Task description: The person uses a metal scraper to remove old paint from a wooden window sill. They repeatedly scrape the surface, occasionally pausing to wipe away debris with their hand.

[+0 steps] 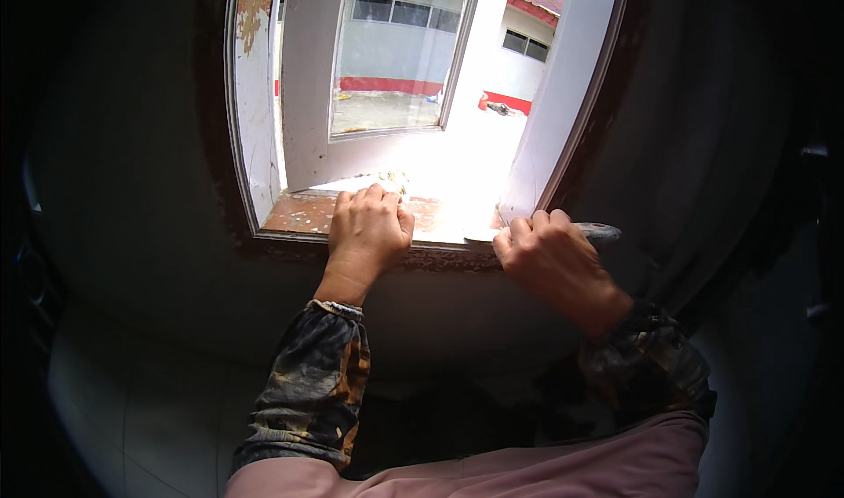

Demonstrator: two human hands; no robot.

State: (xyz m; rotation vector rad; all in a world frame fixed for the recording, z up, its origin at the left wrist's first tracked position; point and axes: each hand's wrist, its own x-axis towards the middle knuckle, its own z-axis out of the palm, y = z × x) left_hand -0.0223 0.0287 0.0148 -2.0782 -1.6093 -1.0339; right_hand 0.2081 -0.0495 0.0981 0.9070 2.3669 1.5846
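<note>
The windowsill (294,212), its brown paint chipped and flaking, ends in a front edge running crosswise just above the middle of the view; dark wall (290,291) drops away toward 6 o'clock. The left jamb (257,120) bounds it at 10 o'clock, the right jamb (563,94) at 1 o'clock. The white casement sash (309,85) stands ajar at 12 o'clock, with a bright open gap between it and the right jamb. Sunlit sill lies between the hands, its detail lost to glare.

The right grip (549,252) is clamped around a scraper (601,232) near the sill's right corner: the handle end protrudes at 3 o'clock from the knuckles, the flat blade at 9 o'clock, along the front edge. The left grip (367,223), at the scraper's 9 o'clock, has fingers curled over that edge; whether they hold anything, I cannot tell.
</note>
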